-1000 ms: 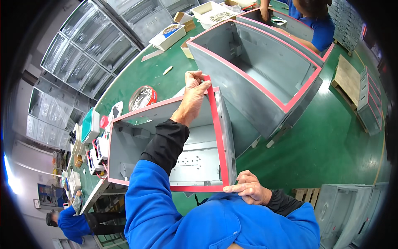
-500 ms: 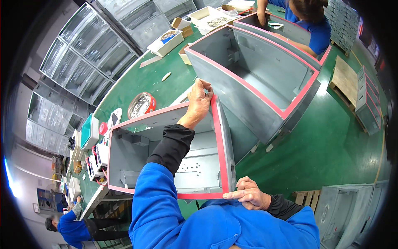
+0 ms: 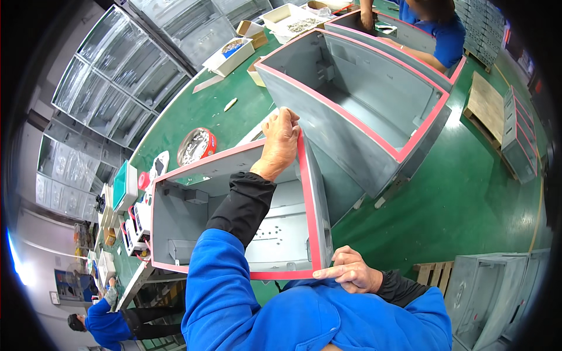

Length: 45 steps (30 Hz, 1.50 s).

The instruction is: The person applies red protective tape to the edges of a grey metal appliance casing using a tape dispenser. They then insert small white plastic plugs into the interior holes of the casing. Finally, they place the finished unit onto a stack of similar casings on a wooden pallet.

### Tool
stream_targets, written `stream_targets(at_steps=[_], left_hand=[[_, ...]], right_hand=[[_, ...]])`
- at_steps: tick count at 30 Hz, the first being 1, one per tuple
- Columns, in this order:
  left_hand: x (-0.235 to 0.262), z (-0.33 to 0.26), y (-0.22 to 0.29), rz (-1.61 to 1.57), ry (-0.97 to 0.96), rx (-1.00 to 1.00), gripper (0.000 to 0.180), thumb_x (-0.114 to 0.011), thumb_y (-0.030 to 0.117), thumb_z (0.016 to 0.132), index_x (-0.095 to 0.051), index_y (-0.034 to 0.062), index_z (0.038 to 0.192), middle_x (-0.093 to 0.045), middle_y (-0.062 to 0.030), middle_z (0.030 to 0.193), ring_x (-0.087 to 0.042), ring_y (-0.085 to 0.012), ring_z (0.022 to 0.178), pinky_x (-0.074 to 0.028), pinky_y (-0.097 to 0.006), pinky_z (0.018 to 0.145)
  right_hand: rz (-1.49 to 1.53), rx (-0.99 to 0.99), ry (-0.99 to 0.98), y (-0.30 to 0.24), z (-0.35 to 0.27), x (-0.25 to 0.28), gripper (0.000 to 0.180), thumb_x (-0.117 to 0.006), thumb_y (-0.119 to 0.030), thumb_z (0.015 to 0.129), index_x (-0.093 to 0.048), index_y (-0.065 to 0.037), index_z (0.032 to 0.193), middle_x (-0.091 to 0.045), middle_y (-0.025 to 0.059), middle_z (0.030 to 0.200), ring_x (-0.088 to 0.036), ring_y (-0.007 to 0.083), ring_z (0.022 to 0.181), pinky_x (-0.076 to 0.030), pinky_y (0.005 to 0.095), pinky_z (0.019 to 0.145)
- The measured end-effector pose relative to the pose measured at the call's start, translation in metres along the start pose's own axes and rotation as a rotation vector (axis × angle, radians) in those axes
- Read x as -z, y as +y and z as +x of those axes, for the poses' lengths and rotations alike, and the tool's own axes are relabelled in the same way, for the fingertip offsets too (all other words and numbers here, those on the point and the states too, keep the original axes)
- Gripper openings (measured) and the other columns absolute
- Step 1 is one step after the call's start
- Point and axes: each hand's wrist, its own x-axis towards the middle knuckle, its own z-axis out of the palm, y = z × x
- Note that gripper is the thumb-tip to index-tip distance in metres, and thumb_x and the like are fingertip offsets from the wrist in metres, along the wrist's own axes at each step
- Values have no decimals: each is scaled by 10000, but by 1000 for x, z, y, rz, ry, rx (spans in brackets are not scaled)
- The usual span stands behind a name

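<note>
Two hands work one grey metal box (image 3: 193, 216) with a pink rim strip, lying open on the green tabletop (image 3: 193, 117): left hand (image 3: 281, 139) grips the far corner, right hand (image 3: 350, 276) presses fingertips onto the near corner.

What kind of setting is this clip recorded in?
Most likely a factory assembly floor: open grey metal cabinet shells with red-edged rims stand on a green workbench, parts trays lie farther along it, and more grey cabinets wait beside wooden pallets.

Two open grey boxes with pink rims: near box (image 3: 193, 216), second box (image 3: 374, 99) behind it. One round tin (image 3: 196, 146) left of near box. Two cardboard trays (image 3: 231, 52) beyond.
</note>
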Motion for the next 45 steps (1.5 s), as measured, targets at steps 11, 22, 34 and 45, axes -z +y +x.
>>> stream_targets(at_steps=[11,22,34,45], left_hand=[[4,3,10,53,-17,-1,208,-570,18,790,-471,93,958,-529,-39,846,-472,-220,891,-281,-369,853],[0,2,4,147,-10,-86,205,-549,31,803,-475,99,982,-514,-36,842,-464,-234,900,-275,-385,849],[33,4,-1,172,225,-69,247,-515,2,813,-468,83,1041,-525,-49,972,-442,-275,934,-287,-415,801],[39,-55,6,476,-346,-324,728,-487,-101,651,-294,49,1337,-225,-41,1469,-369,-251,1125,-298,-347,900]], right_hand=[[1,-7,-9,0,-1,1,327,-504,105,641,-379,-130,831,-651,70,1114,-444,182,616,-401,339,779],[-4,-12,-22,-2,1,2,319,-519,105,638,-400,-117,832,-654,71,1103,-455,179,620,-401,342,781],[-62,-14,-37,-6,1,0,340,-465,132,643,-395,-125,854,-657,91,1095,-498,194,649,-400,339,759],[-73,9,-26,-8,-2,-4,257,-456,69,655,-397,-109,831,-653,126,1088,-475,202,612,-400,334,741]])
